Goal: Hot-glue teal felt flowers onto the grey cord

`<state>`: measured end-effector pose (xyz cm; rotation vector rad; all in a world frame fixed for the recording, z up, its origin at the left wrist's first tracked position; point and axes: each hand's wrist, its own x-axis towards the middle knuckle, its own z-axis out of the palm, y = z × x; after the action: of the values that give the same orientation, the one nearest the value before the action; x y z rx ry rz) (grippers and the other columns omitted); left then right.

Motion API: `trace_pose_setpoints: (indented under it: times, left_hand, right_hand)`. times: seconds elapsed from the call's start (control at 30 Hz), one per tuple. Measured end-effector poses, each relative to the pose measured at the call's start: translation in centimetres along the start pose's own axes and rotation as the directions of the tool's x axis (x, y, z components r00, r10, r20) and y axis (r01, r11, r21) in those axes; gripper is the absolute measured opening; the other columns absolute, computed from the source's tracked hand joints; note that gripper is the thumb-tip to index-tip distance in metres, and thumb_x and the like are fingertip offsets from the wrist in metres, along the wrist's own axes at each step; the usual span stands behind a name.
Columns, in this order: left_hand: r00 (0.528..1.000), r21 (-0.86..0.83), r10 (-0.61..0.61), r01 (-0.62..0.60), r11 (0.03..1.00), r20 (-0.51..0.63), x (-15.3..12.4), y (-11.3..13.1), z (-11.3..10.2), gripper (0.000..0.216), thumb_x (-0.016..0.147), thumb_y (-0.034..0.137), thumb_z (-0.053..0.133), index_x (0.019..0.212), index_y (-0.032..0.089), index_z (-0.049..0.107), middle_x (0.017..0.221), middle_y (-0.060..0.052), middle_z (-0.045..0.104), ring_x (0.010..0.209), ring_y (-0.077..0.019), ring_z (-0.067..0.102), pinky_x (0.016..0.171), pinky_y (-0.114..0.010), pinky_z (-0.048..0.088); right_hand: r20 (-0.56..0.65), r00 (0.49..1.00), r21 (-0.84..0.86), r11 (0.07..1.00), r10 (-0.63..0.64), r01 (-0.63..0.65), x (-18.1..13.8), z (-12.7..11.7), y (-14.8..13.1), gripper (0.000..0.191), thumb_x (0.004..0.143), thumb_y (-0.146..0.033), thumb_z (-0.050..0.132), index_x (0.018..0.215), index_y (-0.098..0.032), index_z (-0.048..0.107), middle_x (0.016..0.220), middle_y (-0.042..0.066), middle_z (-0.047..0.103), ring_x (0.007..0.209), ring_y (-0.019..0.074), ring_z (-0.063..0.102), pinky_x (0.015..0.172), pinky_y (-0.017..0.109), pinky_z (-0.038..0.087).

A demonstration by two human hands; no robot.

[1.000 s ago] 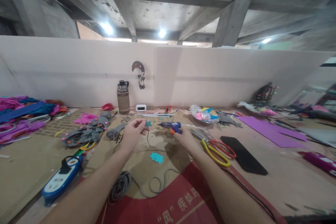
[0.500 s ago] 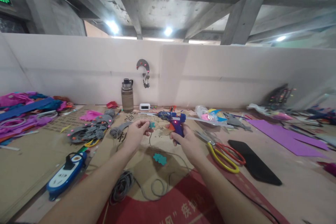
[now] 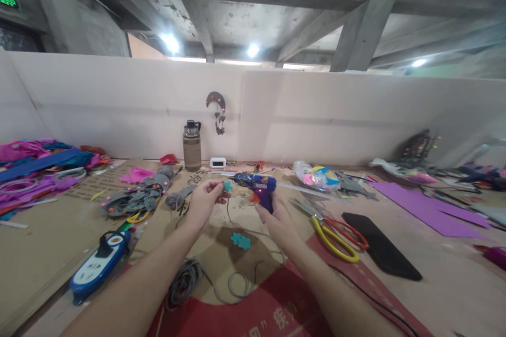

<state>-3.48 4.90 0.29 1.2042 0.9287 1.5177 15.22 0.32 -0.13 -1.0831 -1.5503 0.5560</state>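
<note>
My left hand (image 3: 203, 201) is raised over the cardboard-covered table and pinches a small teal felt piece (image 3: 227, 186) between thumb and fingers. My right hand (image 3: 276, 216) grips a blue hot glue gun (image 3: 256, 184) by its handle. The gun's nozzle points left and nearly touches the teal piece. A red light glows on the gun's body. Another teal felt shape (image 3: 241, 241) lies on the table below and between my hands.
A grey cord (image 3: 185, 280) coils near the front edge. Yellow and red scissors (image 3: 336, 237), a black phone (image 3: 381, 246), a blue power strip (image 3: 97, 266), a water bottle (image 3: 192, 146), grey felt pieces (image 3: 132, 200) and purple sheets (image 3: 430, 205) lie around.
My right hand picked the glue gun up from the table and brought its nozzle to the teal piece in my left hand. The view shifted slightly.
</note>
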Motion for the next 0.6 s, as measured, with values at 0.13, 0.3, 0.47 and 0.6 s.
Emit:
trace_pose_setpoints:
  times: [0.13,0.3,0.47,0.6]
  left_hand:
    - [1.0,-0.012,0.006,-0.006,1.0,-0.01,-0.1,0.2,0.1,0.028,0.067,0.036,0.069,0.081,0.014,0.058,0.071,-0.001,0.063,0.061,-0.0146,0.065,0.05,-0.022,0.046]
    - [1.0,-0.014,0.019,-0.019,1.0,-0.015,-0.3,0.4,0.2,0.029,0.067,0.037,0.068,0.082,0.013,0.058,0.072,-0.002,0.064,0.062,-0.0154,0.065,0.05,-0.022,0.046]
    - [0.999,-0.015,0.015,-0.015,1.0,-0.031,-0.3,0.4,0.3,0.031,0.066,0.038,0.069,0.081,0.014,0.058,0.069,-0.002,0.064,0.061,-0.0161,0.066,0.049,-0.023,0.046]
    - [0.999,-0.014,0.011,-0.011,1.0,-0.032,-0.3,0.4,0.4,0.033,0.065,0.039,0.07,0.081,0.014,0.058,0.07,-0.003,0.065,0.06,-0.0165,0.066,0.048,-0.023,0.046]
  right_hand:
    - [0.005,0.999,-0.011,0.999,-0.052,0.052,-0.1,0.3,0.5,0.04,0.082,-0.034,0.049,0.118,-0.016,0.048,0.111,0.01,0.06,0.103,0.0216,0.054,0.093,0.036,0.04]
    - [0.029,0.997,-0.068,0.995,-0.075,0.077,-0.4,0.4,1.1,0.047,0.085,-0.035,0.048,0.127,-0.017,0.042,0.118,0.011,0.056,0.114,0.0234,0.048,0.1,0.041,0.034]
    - [0.011,0.994,-0.071,0.992,-0.106,0.106,-0.5,0.6,1.2,0.048,0.085,-0.034,0.047,0.129,-0.018,0.041,0.119,0.011,0.056,0.107,0.023,0.052,0.096,0.04,0.038]
    - [0.005,0.993,-0.049,0.992,-0.117,0.117,-0.5,0.8,1.3,0.037,0.084,-0.031,0.047,0.119,-0.018,0.049,0.108,0.008,0.06,0.098,0.021,0.055,0.089,0.036,0.043]
